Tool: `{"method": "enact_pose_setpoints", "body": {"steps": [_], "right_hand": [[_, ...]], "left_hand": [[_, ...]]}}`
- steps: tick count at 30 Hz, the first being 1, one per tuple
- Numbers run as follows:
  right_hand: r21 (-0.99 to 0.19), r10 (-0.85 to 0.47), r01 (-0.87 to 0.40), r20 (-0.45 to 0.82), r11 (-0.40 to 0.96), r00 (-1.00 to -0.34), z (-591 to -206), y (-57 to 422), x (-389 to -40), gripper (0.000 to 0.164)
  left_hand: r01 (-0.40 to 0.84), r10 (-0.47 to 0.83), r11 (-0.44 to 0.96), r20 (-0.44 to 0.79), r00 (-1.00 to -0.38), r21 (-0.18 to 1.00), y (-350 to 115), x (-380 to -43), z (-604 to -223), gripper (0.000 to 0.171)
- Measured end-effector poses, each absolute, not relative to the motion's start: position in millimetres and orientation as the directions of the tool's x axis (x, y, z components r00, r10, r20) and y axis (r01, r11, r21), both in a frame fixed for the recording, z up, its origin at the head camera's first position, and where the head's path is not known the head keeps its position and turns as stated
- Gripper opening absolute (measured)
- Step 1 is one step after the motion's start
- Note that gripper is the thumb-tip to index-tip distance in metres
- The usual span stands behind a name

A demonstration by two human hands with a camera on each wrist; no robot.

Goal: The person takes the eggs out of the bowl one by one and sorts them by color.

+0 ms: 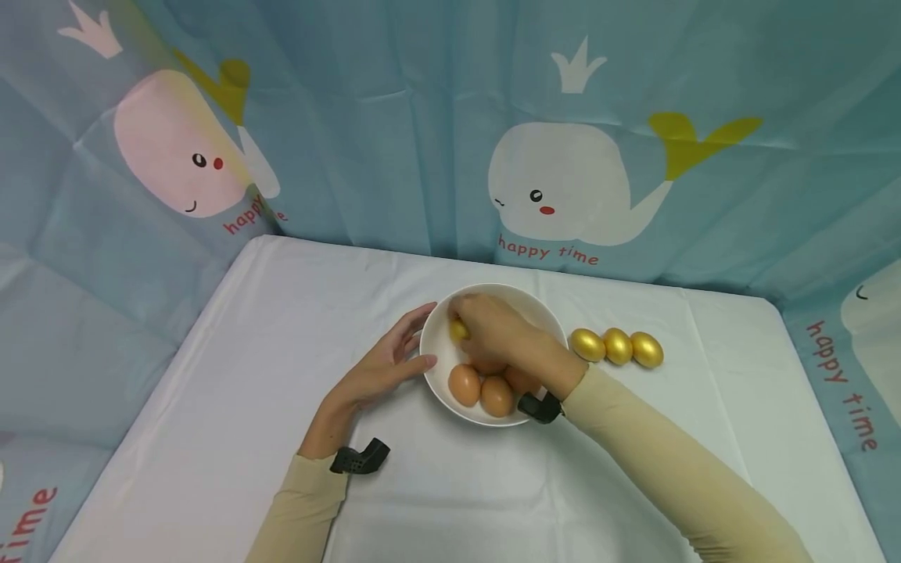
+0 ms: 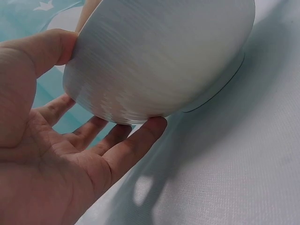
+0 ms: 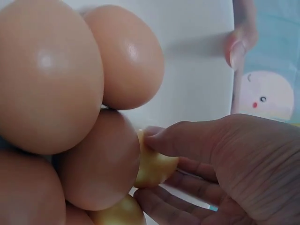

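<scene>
Left forearm [image 1: 299,504], tan-sleeved to just short of the wrist [image 1: 332,426], angles up and rightward in the head view; left hand [image 1: 387,360] turned palm inward, thumb [image 2: 51,49] held well apart from the spread, gently bent fingers [image 2: 136,145], in a light hold. Right forearm [image 1: 669,453], likewise sleeved, comes in from lower right on a long diagonal, right hand [image 1: 493,324] bent downward with its back uppermost. Right thumb [image 3: 187,140] opposes curled fingers in a pinch, though those fingers are dim and partly hidden, their exact contact uncertain.
</scene>
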State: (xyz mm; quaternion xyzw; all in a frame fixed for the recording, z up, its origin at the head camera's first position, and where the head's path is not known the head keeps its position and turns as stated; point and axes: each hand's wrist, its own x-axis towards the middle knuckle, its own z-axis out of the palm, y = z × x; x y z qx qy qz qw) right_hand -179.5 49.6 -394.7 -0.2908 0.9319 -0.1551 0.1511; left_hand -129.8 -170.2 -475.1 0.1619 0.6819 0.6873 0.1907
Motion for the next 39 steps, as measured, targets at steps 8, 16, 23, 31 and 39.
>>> {"method": "enact_pose_setpoints", "body": {"steps": [8, 16, 23, 31, 39], "right_hand": [[-0.400, -0.594, -0.466, -0.307, 0.790, -0.744, -391.9, 50.6, -176.9, 0.041], [-0.358, -0.607, -0.503, -0.298, 0.787, -0.737, -387.9, 54.0, -175.5, 0.044], [-0.362, -0.597, -0.489, -0.305, 0.794, -0.742, -386.7, 54.6, -175.8, 0.048], [-0.344, -0.590, -0.497, -0.265, 0.797, -0.763, -380.2, 60.5, -178.0, 0.054], [-0.368, -0.635, -0.563, -0.106, 0.740, -0.765, -378.1, 79.1, -174.8, 0.041]], "left_hand": [[-0.035, 0.498, -0.004, -0.028, -0.867, 0.999, -167.5, -131.1, -472.5, 0.081], [-0.033, 0.496, -0.005, -0.026, -0.868, 0.999, -165.5, -134.7, -471.2, 0.081], [-0.032, 0.491, 0.014, -0.035, -0.870, 0.999, -166.5, -135.0, -470.5, 0.081], [-0.038, 0.476, 0.026, -0.046, -0.878, 0.999, -166.5, -134.6, -470.5, 0.080], [-0.057, 0.472, 0.029, -0.064, -0.879, 0.998, -169.6, -129.0, -474.5, 0.081]]}}
